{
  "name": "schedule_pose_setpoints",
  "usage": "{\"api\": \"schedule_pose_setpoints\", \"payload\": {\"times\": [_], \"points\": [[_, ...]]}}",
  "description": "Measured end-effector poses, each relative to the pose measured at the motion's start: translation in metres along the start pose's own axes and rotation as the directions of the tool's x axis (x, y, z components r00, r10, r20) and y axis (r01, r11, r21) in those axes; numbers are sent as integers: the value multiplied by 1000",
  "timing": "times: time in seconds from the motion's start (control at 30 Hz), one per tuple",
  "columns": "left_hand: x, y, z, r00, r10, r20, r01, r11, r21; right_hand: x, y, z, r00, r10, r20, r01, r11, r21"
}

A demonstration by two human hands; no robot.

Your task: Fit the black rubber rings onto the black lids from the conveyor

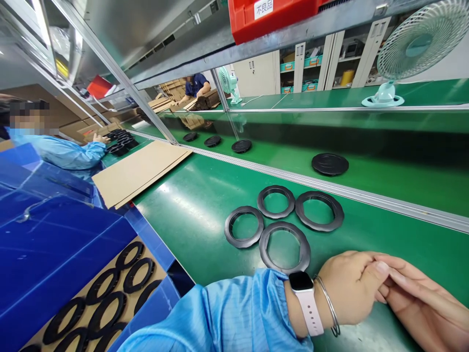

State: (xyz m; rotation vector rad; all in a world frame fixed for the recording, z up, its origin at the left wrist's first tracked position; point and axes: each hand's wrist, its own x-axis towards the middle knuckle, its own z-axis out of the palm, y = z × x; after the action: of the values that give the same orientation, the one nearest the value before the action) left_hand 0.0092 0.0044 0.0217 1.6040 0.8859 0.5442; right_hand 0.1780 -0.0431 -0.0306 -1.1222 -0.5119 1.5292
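Note:
My left hand (348, 286), with a watch and bangles on its wrist, is closed, its fingers curled in and its thumb pressed against the fingertips of my right hand. Whatever may lie between the fingers is hidden. My right hand (425, 298) stretches its fingers out to meet the left over the green worktop (198, 210). Several black plastic rings lie flat just beyond the hands. The nearest ring (264, 249) sits close to my left wrist, another ring (302, 215) touches a smaller ring (261, 210), and one more ring (227, 230) is at the left.
Black discs, one here (330, 164), rest on the green belt behind a metal rail (293, 182). At lower left, a blue bin (146, 230) holds more rings on cardboard. Cardboard sheets (135, 173) lie beyond it. A person (58, 146) works at the left; a red bin (271, 19) hangs overhead.

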Motion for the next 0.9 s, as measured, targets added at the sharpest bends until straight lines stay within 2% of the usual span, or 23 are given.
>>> {"api": "schedule_pose_setpoints", "payload": {"times": [0.13, 0.3, 0.47, 0.63, 0.9], "points": [[0, -1, 0, 999, 32, -28, -32, 999, -1, 0, -1, 0, 1000, -1, -3, 1, 1000, -12], [1, 0, 1, 999, -35, 20, 35, 999, 0, 0, -2, 5, 1000, 2, -11, -2, 1000, -20], [1, -1, 1, 999, -34, 22, 34, 999, -22, -2, -4, 6, 999, 1, -43, -2, 1000, -27], [0, -2, 2, 999, -32, 15, 32, 999, -44, -1, -5, 6, 1000, 16, -10, -17, 999, -34], [0, -1, 0, 1000, -17, 10, 17, 1000, 9, -1, 1, -2, 1000, -9, -7, 9, 999, -35]]}}
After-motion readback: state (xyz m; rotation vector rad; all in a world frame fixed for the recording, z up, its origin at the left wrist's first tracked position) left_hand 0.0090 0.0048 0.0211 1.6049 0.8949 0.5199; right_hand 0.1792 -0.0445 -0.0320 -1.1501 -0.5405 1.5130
